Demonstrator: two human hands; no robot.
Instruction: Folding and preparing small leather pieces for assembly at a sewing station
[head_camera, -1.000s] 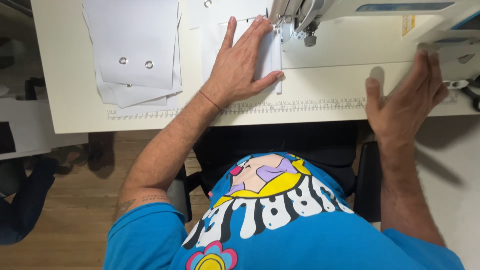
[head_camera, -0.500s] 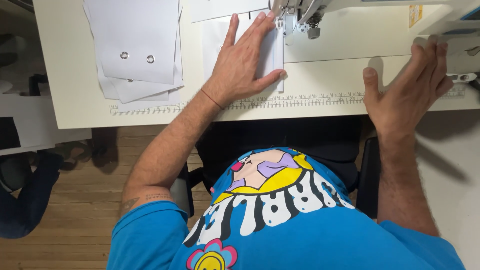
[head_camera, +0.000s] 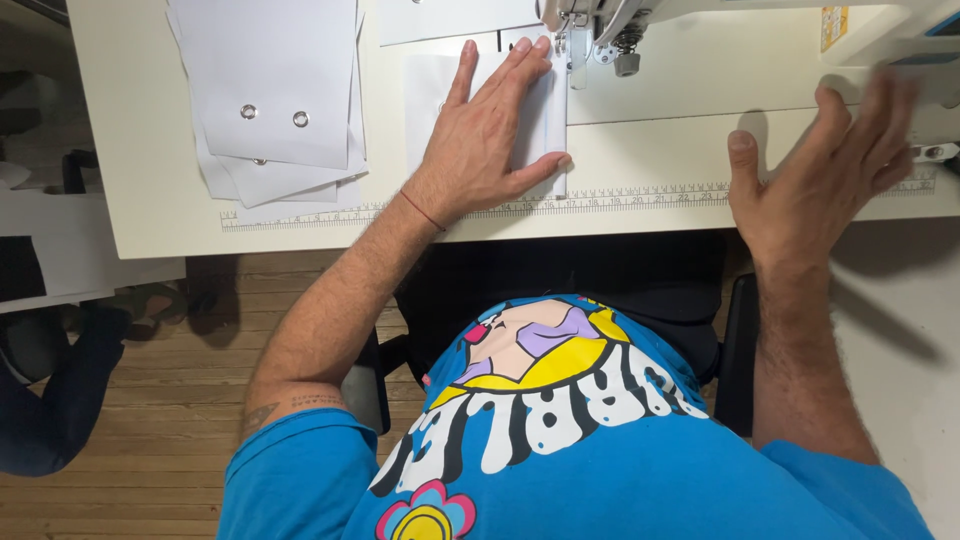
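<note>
My left hand (head_camera: 485, 135): flat, fingers spread, pressing white fabric piece (head_camera: 540, 110) at worktop (head_camera: 650, 170) front edge. My right hand (head_camera: 815, 170): open wide, empty, near the front edge.

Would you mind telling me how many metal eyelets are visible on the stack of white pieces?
3: two side by side on the top piece, one peeking out below on a lower piece. More may be hidden underneath.

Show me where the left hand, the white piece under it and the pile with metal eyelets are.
left hand (head_camera: 485, 150), head view, back of the hand.
white piece (head_camera: 545, 115), head view, right edge beside the fingers.
pile with metal eyelets (head_camera: 275, 70), head view, top sheet.
</note>
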